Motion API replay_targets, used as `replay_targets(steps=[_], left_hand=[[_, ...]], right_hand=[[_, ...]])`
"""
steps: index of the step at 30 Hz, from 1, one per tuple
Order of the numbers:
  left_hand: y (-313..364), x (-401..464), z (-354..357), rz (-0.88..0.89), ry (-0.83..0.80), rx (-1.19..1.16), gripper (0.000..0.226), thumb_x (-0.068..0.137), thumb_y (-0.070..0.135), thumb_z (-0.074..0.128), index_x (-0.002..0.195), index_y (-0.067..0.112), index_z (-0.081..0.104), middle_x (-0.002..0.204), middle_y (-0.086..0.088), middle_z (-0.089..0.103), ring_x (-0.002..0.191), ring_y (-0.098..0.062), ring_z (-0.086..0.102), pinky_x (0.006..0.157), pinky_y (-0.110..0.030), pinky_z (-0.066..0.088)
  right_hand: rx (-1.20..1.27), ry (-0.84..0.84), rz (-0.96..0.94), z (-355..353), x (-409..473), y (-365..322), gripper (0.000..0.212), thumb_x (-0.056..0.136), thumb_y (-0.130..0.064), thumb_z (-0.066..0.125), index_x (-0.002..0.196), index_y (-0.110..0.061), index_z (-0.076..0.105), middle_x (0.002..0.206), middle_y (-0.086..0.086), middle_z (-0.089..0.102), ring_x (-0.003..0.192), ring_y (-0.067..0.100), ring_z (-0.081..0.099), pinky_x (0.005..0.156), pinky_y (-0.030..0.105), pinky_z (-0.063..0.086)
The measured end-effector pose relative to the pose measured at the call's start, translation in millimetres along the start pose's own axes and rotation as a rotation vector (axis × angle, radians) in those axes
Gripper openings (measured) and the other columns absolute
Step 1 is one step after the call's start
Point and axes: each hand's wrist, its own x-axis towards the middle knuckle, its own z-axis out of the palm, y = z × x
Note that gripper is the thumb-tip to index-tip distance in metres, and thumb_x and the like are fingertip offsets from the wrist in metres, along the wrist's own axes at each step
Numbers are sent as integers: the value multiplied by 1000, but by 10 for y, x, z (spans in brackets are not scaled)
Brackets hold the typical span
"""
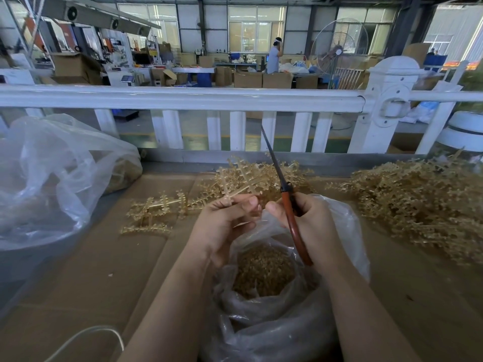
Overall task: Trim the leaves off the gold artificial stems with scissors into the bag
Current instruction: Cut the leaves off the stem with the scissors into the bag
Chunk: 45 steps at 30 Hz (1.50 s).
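Observation:
My left hand (224,223) pinches a gold artificial stem (243,182) by its base, the leafy end pointing up and away. My right hand (311,226) grips red-handled scissors (286,205), blades together and pointing up toward the railing. Both hands hover over an open clear plastic bag (350,231) holding a heap of cut gold leaves (264,270). Loose gold stems (156,207) lie on the cardboard left of my hands. A large pile of gold stems (413,199) sits at the right.
A big clear plastic bag (52,173) with gold pieces inside stands at the left. A white railing (183,97) runs across behind the cardboard-covered table (104,270). A white cable (86,335) curves near the front edge. A person stands far back in the workshop.

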Motion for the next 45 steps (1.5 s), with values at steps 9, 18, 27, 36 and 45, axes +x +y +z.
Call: replay_targets(steps=[9, 18, 27, 36, 45], left_hand=[[63, 42, -74, 29, 151, -306, 18, 69, 14, 73, 87, 10, 71, 71, 1, 69, 54, -3, 61, 54, -14, 54], [101, 9, -74, 107, 96, -184, 10, 71, 15, 73, 80, 11, 70, 71, -1, 70, 60, -7, 65, 59, -16, 56], [110, -33, -64, 232, 52, 15, 13, 72, 10, 72, 62, 18, 73, 68, -2, 68, 66, -11, 63, 65, -21, 53], [94, -18, -71, 291, 21, 63, 26, 83, -4, 64, 67, 16, 71, 70, -4, 63, 68, -16, 58, 69, -24, 50], [86, -13, -74, 298, -4, 51, 6, 72, 7, 69, 74, 11, 66, 72, -4, 60, 71, -18, 53, 75, -30, 44]], right_hand=[[-260, -100, -50, 30, 8, 136, 46, 61, -86, 61, 85, -46, 60, 84, -31, 66, 80, -8, 63, 62, 17, 43], [-463, -24, -108, 53, 26, 237, 68, 62, -96, 45, 103, -44, 58, 90, -29, 63, 88, -7, 59, 67, 11, 42], [-554, -8, -171, 49, 14, 201, 63, 66, -91, 49, 102, -40, 57, 88, -28, 60, 85, -4, 57, 66, 11, 42], [-630, 60, -226, 55, -9, 184, 71, 66, -95, 41, 94, -35, 65, 78, -26, 59, 75, -10, 55, 58, 5, 36], [-618, 61, -221, 53, -17, 191, 61, 66, -93, 47, 93, -41, 63, 73, -31, 56, 71, -13, 55, 55, 5, 36]])
